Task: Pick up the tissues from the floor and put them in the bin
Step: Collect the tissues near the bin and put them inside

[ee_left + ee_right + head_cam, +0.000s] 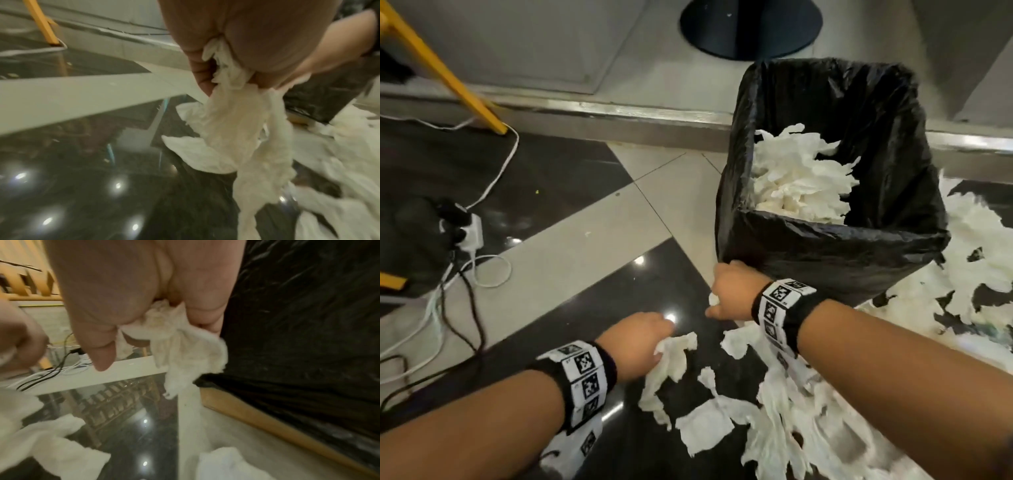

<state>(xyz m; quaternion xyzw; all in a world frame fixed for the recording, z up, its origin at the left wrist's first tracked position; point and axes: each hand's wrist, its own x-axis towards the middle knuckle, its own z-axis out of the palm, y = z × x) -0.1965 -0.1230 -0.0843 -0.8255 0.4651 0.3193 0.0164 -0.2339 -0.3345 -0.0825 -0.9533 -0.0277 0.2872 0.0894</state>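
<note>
Left hand: the left hand (635, 344), lower centre of the head view, is clenched on a long white crumpled tissue strip (242, 129).
Right hand: the right hand (734, 291) is closed round a small white tissue wad (185, 350) (beside the bin).
Bin: the black-bagged square bin (893, 240), upper right, holds tissues.
Floor: torn white tissues (791, 411) lie lower right.

Glossy black and pale floor tiles (571, 246) catch ceiling lights beneath my grip. Left of it, a white power strip (471, 230) trails tangled cables (465, 291); beyond, a yellow leg (445, 73) meets a metal threshold (619, 114).
</note>
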